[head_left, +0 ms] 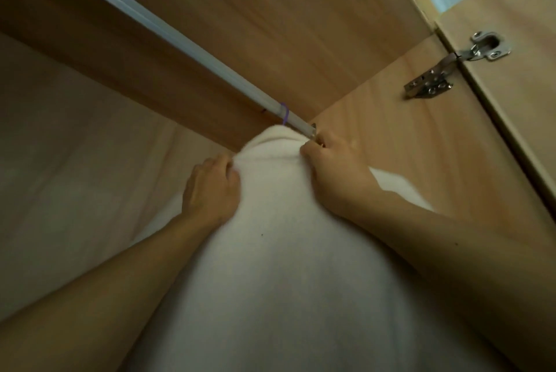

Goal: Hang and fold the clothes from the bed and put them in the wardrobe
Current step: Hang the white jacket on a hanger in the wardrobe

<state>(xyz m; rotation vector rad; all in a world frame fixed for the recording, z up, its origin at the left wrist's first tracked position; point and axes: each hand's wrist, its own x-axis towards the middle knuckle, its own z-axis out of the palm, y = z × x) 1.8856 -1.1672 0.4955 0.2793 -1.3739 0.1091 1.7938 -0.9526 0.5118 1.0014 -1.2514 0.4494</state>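
head view: the white garment (270, 266) hangs just under the wardrobe rail (168, 31), close to the side panel (391, 131). the left hand (212, 191) and right hand (337, 167) each have fingers curled into its top edge. the purple hook (284, 115) sits near the rail's end; tugging unevenly could probably slip the garment off its hidden hanger.
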